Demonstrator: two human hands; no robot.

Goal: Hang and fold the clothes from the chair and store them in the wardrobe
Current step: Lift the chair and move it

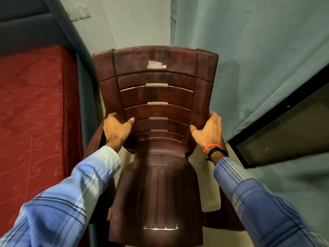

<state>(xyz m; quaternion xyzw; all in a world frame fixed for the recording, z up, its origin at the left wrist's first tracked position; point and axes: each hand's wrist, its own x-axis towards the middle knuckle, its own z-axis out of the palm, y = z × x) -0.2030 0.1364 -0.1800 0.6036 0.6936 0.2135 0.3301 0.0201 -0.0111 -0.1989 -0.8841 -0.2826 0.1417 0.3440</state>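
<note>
Both hands (116,130) (209,131) grip chair (156,97), torn sticker (156,65)

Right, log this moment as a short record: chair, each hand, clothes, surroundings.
chair: brown plastic chair, seat and backrest bare
left hand: left hand grips the backrest's left edge
right hand: right hand grips the backrest's right edge
clothes: none visible on the chair
left of chair: red patterned bedcover
behind and right: pale green curtain
wardrobe: not identifiable in view
</note>
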